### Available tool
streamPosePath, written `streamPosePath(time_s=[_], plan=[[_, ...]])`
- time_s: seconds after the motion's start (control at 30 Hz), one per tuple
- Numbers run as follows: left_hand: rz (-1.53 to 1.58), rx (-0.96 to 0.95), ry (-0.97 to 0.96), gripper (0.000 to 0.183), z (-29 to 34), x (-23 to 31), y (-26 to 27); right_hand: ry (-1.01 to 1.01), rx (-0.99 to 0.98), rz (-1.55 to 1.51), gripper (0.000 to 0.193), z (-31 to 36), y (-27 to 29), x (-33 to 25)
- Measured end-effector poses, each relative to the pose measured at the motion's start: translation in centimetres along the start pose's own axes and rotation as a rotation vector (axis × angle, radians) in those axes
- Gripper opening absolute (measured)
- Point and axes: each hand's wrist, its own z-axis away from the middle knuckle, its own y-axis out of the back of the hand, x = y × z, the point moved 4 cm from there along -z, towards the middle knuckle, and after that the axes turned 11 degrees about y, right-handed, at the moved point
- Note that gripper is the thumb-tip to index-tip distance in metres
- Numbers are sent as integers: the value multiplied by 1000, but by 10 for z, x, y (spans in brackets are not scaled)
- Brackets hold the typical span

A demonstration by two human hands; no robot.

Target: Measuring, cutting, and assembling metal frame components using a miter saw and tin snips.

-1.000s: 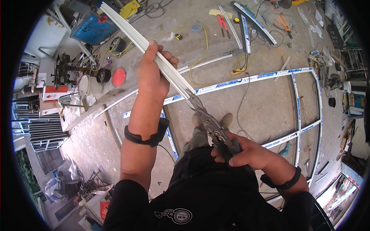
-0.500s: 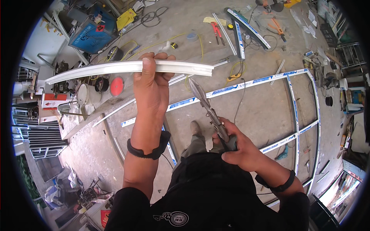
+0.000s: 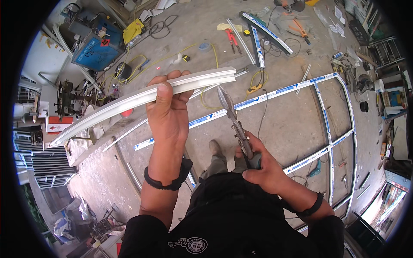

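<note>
A long white channel-shaped strip (image 3: 120,103) lies across the raised palm of my left hand (image 3: 167,101). My thumb presses on its near side and the fingers curl behind it. The strip's right end is cut off square, and its left end reaches down toward the lower left. In my right hand (image 3: 262,165) is a pair of metal snips (image 3: 234,120), held by the handles with the blades pointing up and away. The blade tips are near the strip's right end, apart from it. Whether the blades are parted is hard to see.
A metal frame (image 3: 284,91) with blue-and-white film lies on the floor to the right. Beyond it are filmed profile pieces (image 3: 258,45), red-handled cutters (image 3: 232,39) and a yellow cord (image 3: 215,64). A blue machine (image 3: 99,49) stands at the far left, with a red box (image 3: 58,124) nearer.
My left hand has tilted the strip, so its left end is lower and its right end slightly higher. The snips have shifted a little right, still in my right hand.
</note>
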Motion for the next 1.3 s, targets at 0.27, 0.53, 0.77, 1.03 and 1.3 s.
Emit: streamPosePath(time_s=[0.27, 0.53, 0.77, 1.03, 1.3], plan=[[4, -42, 7, 32, 4, -10, -18, 52, 14, 2, 91, 0, 10, -4], [5, -69, 13, 33, 7, -21, -37, 48, 22, -5, 90, 5, 25, -6], [-10, -101, 7, 33, 6, -32, -53, 37, 32, -1, 90, 8, 42, -7], [-14, -110, -12, 34, 9, -48, -76, 146, 45, -22, 90, 13, 64, 1], [-14, -116, -12, 34, 2, -60, -90, 176, 92, 1, 89, 8, 79, -1]])
